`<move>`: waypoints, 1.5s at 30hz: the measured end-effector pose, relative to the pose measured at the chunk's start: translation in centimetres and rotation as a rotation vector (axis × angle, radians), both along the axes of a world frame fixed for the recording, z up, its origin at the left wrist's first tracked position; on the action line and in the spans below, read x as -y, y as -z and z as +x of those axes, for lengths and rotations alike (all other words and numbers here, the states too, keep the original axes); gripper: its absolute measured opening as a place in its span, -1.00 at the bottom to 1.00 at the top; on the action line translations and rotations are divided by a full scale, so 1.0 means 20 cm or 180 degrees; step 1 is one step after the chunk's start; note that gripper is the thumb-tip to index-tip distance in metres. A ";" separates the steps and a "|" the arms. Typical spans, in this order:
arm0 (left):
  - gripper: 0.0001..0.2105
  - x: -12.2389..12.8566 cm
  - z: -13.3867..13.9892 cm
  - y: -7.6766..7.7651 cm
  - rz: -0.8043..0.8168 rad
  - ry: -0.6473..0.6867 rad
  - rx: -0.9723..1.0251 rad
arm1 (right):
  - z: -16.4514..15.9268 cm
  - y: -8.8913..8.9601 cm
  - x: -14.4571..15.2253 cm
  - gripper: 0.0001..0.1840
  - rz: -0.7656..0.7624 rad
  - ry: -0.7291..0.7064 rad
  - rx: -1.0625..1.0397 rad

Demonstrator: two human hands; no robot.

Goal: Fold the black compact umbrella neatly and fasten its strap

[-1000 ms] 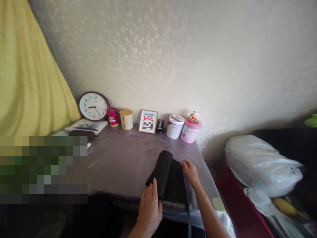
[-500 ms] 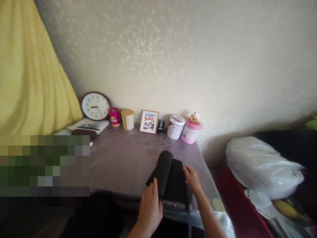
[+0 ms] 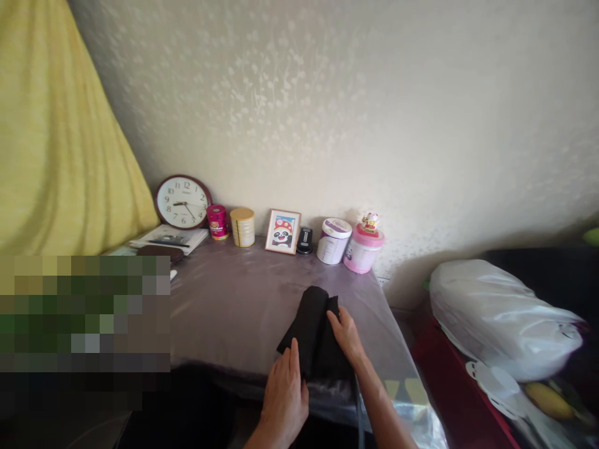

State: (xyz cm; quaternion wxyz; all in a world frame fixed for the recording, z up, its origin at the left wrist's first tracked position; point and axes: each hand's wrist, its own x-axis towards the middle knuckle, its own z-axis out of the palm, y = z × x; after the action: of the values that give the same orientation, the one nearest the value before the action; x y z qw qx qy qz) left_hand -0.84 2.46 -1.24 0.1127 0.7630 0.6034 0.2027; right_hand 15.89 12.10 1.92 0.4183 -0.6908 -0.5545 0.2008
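A black folded cloth piece (image 3: 311, 321) lies near the front edge of the table, with a thin dark strap (image 3: 359, 408) hanging from its lower right down over the edge. My left hand (image 3: 284, 390) rests on its lower left part, fingers stretched out and lying flat. On the other side my right hand (image 3: 345, 333) pinches the right flap, which is turned up toward the thicker left part. The fingertips under the flap are partly hidden, and I cannot tell exactly what kind of article the cloth is.
Along the wall stand a round clock (image 3: 184, 201), a pink tin (image 3: 218, 222), a yellow canister (image 3: 242, 227), a panda picture frame (image 3: 282, 231), a white tub (image 3: 334, 241) and a pink tub (image 3: 364, 249) with a cat figurine. A white plastic bag (image 3: 496, 318) sits right of the table.
My right hand has moved left and brought the cloth's right flap inward over itself. My left hand stays nearly in place on the cloth.
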 end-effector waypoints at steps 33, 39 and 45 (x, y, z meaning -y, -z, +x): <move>-0.47 -0.03 -0.04 0.09 0.0523 -0.0003 -0.0394 | -0.29 -0.12 -0.05 -0.67 -0.0533 -0.0852 0.0145; -0.56 -0.03 -0.05 0.13 0.0860 -0.0014 -0.0432 | -0.30 -0.10 -0.02 -0.77 -0.0366 -0.1121 -0.0047; -0.48 -0.04 -0.09 0.14 0.1269 0.0132 -0.0235 | -0.31 -0.11 0.01 -0.78 -0.0113 -0.1248 0.0337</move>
State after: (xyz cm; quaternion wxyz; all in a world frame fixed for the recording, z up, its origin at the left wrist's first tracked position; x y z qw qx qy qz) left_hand -2.69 3.17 -4.05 -0.0587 0.7894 0.5391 0.2877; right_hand 9.78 11.82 4.03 0.3293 -0.5864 -0.6960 0.2516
